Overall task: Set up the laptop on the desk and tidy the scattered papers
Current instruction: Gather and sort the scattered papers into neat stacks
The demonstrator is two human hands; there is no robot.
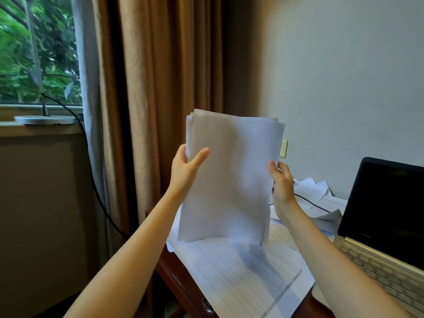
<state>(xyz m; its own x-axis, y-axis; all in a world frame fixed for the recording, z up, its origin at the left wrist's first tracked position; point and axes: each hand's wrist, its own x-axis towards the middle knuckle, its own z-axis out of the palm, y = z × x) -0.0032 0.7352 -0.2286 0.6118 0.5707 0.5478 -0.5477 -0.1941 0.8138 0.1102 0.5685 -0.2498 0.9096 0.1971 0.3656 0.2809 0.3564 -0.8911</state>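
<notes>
I've got the stack of papers (229,177) upright between both hands, left hand (185,166) and right hand (282,182), fingers clamped on its side edges, bottom edge apparently touching the lined sheet (243,276) on the worktop (176,278). Open laptop (380,216) at right.

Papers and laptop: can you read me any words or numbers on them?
No text can be read.
Stack of papers, in both hands: looks blank.
Big lined sheet on the desk: faint printed rows, too blurred to read.
Scattered papers behind: marks too small to read.
Laptop: dark screen, key letters blurred.
</notes>
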